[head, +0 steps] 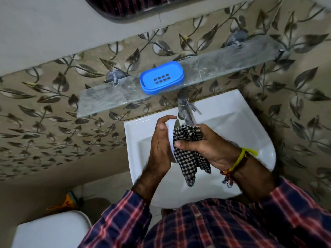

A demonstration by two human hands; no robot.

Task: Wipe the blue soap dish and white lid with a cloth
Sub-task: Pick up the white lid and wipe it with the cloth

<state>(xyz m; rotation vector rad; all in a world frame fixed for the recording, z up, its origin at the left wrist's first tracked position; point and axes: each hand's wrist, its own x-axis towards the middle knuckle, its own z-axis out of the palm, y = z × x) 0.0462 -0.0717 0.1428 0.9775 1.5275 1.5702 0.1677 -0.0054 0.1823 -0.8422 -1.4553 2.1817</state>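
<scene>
The blue soap dish (162, 77) with a slotted tray sits on the glass shelf (223, 59) above the basin, uncovered. Over the white sink (229, 120) my left hand (160, 144) holds the white lid (171, 135) on edge, fingers curled over its top rim. My right hand (209, 145) grips a black-and-white checked cloth (189, 154) and presses it into the lid's inner side. The cloth's loose end hangs down toward the basin. Most of the lid is hidden by both hands and the cloth.
A chrome tap (185, 110) stands at the back of the sink, just behind my hands. Leaf-patterned tiles cover the wall. A white toilet tank lid (52, 230) is at lower left, and a mirror edge (125, 9) at the top.
</scene>
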